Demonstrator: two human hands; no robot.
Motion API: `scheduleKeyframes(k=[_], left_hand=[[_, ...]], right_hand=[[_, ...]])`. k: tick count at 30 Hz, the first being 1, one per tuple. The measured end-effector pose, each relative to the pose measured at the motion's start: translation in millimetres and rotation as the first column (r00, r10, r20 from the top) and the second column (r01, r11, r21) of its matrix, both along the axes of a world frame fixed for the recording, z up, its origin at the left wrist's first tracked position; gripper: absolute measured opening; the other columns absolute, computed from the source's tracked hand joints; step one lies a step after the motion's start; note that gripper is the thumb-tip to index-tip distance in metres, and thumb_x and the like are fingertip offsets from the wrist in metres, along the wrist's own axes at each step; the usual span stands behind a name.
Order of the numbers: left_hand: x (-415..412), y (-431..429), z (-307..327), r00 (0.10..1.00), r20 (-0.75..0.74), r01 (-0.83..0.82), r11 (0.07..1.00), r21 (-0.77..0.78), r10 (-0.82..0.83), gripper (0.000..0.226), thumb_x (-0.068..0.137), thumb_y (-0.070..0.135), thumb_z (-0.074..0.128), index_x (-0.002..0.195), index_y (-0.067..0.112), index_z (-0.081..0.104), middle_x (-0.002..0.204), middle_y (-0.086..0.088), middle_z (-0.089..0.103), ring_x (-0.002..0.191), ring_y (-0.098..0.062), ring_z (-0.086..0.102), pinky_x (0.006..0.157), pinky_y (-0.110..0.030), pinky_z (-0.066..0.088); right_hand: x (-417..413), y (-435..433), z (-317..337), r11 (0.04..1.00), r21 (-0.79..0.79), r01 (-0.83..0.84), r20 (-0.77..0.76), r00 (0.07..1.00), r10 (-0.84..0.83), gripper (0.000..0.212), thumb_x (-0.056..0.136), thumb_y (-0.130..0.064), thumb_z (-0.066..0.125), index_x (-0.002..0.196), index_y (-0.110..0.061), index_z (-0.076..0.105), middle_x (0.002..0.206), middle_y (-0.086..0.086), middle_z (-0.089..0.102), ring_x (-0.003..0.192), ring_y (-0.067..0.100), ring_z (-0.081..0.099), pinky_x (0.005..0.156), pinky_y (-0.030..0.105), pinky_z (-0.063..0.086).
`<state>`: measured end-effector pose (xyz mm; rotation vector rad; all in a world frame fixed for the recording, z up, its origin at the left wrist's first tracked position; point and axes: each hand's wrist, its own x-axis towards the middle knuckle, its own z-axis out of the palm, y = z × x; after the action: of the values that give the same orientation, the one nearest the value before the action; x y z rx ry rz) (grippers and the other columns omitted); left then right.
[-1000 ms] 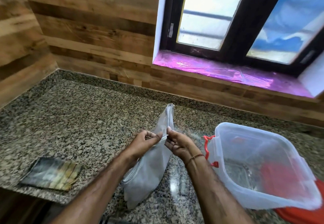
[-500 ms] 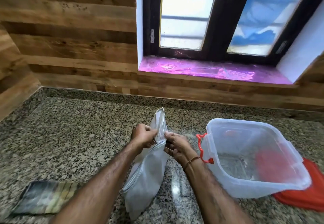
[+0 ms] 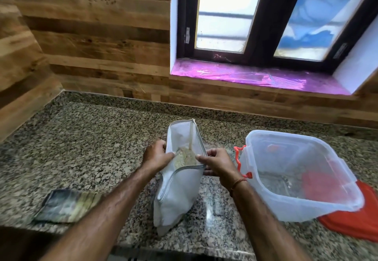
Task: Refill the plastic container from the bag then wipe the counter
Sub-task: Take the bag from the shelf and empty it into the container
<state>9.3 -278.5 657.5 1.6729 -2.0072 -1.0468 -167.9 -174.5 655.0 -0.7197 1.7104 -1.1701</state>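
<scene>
A white zip bag (image 3: pixel 176 197) stands on the granite counter (image 3: pixel 86 150) in front of me, its mouth pulled wide so pale grain shows inside. My left hand (image 3: pixel 155 155) pinches the left edge of the mouth. My right hand (image 3: pixel 216 163) pinches the right edge. To the right sits a clear plastic container (image 3: pixel 302 205) with red side clips, open, almost empty, with a thin layer at the bottom. A red lid (image 3: pixel 356 217) lies under and behind its right side.
A folded dark cloth with yellow stripes (image 3: pixel 67 205) lies near the counter's front left edge. Wood-panelled walls close the back and the left. A window with a purple-covered sill (image 3: pixel 255 75) is behind the container.
The bag's mouth, held closed between my hands before, is now spread open and the grain inside shows. My hands have moved apart. The view has shifted slightly.
</scene>
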Motion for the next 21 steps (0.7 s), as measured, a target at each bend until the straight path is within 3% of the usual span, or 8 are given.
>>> scheduleKeyframes(k=[2,4,7,10,12,16,18,21], left_hand=[[7.9,0.5,2.4,0.985,-0.110,-0.137,0.989,-0.054,0.130,0.012,0.095,0.019,0.069,0.099,0.008,0.065,0.092,-0.005,0.069,0.084,-0.024,0.070,0.054,-0.023,0.044],[15.6,0.8,8.8,0.966,-0.181,-0.193,0.981,-0.035,0.184,0.018,0.096,0.023,0.069,0.106,0.008,0.062,0.096,-0.006,0.068,0.090,-0.027,0.069,0.057,-0.026,0.047],[28.0,13.3,12.0,0.997,-0.066,-0.042,0.992,0.119,0.051,0.043,0.089,0.041,0.076,0.115,0.016,0.051,0.102,-0.001,0.064,0.081,-0.015,0.064,0.055,-0.024,0.046],[34.7,26.2,4.3,0.999,-0.026,0.028,0.978,0.206,-0.023,0.050,0.084,0.041,0.080,0.121,0.018,0.056,0.108,-0.002,0.069,0.085,-0.017,0.070,0.056,-0.026,0.052],[37.7,34.1,2.8,0.996,-0.093,0.003,0.980,0.201,0.016,0.044,0.085,0.035,0.079,0.121,0.018,0.059,0.108,-0.003,0.071,0.087,-0.021,0.072,0.059,-0.030,0.057],[36.9,48.3,7.2,0.973,-0.220,-0.038,0.984,0.175,0.077,0.033,0.092,0.027,0.073,0.117,0.013,0.056,0.106,-0.005,0.069,0.089,-0.024,0.070,0.063,-0.032,0.056],[38.2,53.2,7.4,0.952,-0.280,-0.075,0.980,0.187,0.127,0.031,0.097,0.022,0.068,0.121,0.009,0.054,0.104,-0.005,0.067,0.085,-0.021,0.069,0.062,-0.031,0.055],[44.9,56.3,3.4,0.912,-0.346,-0.161,0.967,0.200,0.223,0.036,0.099,0.018,0.065,0.129,0.004,0.051,0.116,-0.013,0.067,0.087,-0.022,0.068,0.072,-0.039,0.062]], right_hand=[[-3.0,3.2,1.7,0.999,-0.047,0.005,0.042,0.999,-0.003,0.015,0.090,-0.006,0.078,0.099,-0.003,0.066,0.089,0.013,0.070,0.064,0.015,0.070,0.063,0.034,0.063],[-5.6,7.8,5.9,0.998,-0.060,0.013,0.092,0.996,-0.007,0.015,0.092,-0.009,0.077,0.099,-0.006,0.064,0.089,0.011,0.070,0.061,0.012,0.070,0.062,0.033,0.063],[1.1,20.5,17.4,0.986,0.065,-0.150,0.055,0.988,0.147,0.027,0.090,-0.023,0.080,0.102,-0.009,0.061,0.090,0.007,0.072,0.054,0.007,0.067,0.057,0.027,0.059],[7.6,23.2,20.8,0.960,0.158,-0.232,0.038,0.973,0.229,0.031,0.090,-0.012,0.079,0.110,-0.010,0.056,0.099,0.011,0.072,0.062,0.011,0.069,0.056,0.026,0.059],[10.2,24.6,19.6,0.966,0.159,-0.206,0.065,0.978,0.198,0.032,0.090,-0.002,0.075,0.113,-0.009,0.053,0.105,0.014,0.070,0.068,0.015,0.070,0.055,0.024,0.058],[8.9,34.8,14.3,0.972,0.160,-0.172,-0.010,0.984,0.176,0.021,0.092,-0.007,0.076,0.096,-0.004,0.056,0.096,0.021,0.068,0.062,0.019,0.066,0.051,0.028,0.059],[2.7,36.1,8.5,0.987,0.116,-0.115,0.074,0.991,0.107,0.017,0.093,-0.003,0.073,0.102,0.004,0.061,0.092,0.020,0.068,0.055,0.017,0.066,0.050,0.027,0.059],[-3.5,36.8,-3.0,0.996,0.012,0.088,0.294,0.952,-0.087,0.026,0.092,-0.004,0.074,0.115,0.003,0.066,0.099,0.014,0.070,0.066,0.015,0.068,0.055,0.023,0.057]])
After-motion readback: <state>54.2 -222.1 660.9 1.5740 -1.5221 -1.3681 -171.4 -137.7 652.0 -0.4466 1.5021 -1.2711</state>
